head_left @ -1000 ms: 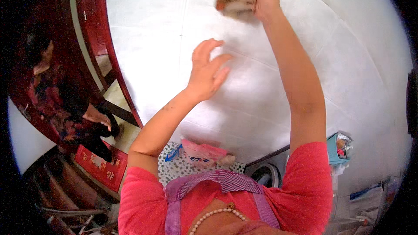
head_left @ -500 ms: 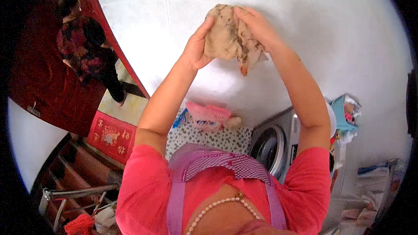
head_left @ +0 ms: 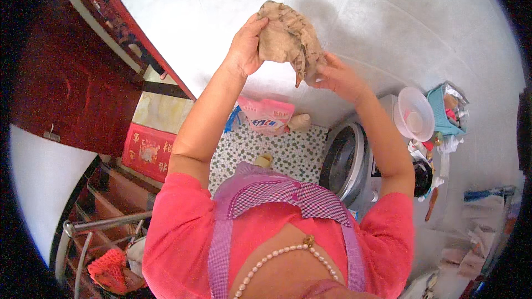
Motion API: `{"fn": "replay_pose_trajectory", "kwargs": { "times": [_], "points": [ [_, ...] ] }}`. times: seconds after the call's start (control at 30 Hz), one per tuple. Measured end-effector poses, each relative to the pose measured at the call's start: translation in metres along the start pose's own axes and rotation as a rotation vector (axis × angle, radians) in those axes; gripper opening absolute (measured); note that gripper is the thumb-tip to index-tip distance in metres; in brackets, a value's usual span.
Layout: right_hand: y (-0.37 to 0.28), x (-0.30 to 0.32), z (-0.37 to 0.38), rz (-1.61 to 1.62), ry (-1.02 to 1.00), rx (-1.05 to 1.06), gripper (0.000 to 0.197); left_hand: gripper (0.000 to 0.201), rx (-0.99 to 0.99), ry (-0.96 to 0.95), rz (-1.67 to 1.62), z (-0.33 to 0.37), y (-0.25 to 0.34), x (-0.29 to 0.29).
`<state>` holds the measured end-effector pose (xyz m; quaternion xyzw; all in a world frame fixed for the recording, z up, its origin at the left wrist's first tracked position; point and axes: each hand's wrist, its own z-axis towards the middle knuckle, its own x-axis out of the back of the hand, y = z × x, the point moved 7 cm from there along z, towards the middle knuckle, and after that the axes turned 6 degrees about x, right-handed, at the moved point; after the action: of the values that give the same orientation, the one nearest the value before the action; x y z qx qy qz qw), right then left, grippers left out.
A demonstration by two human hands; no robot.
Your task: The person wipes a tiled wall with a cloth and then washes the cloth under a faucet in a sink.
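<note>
A crumpled tan cloth with dark stains is held up in front of the pale tiled wall. My left hand grips its left edge, thumb on the near side. At the cloth's lower right, the fingers of my right hand are closed on a loose hanging fold. A reddish-brown tip shows on the dangling lower end. Behind the cloth, the fingers of my left hand are partly hidden.
Below stands a pink bag on the speckled floor. A front-loading washing machine is at the right, near a pale pink basin and a teal basket. Left are a red mat and a metal rail.
My right hand has moved down and right, from the cloth's top to its lower right edge. The view has shifted, and the person at the left is now mostly out of sight.
</note>
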<state>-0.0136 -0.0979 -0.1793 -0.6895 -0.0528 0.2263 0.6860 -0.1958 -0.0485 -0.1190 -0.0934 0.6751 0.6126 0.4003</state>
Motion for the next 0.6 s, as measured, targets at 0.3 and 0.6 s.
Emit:
{"fn": "replay_pose_trajectory", "kwargs": {
  "times": [0.3, 0.6],
  "points": [
    [-0.008, -0.079, 0.005, -0.152, -0.225, 0.326, 0.064, 0.051, -0.886, 0.015, 1.389, -0.043, -0.037, -0.027],
    [-0.051, -0.106, 0.013, 0.139, -0.005, 0.284, 0.05, 0.046, -0.375, -0.295, 0.61, -0.077, 0.01, -0.036]
  ]
}}
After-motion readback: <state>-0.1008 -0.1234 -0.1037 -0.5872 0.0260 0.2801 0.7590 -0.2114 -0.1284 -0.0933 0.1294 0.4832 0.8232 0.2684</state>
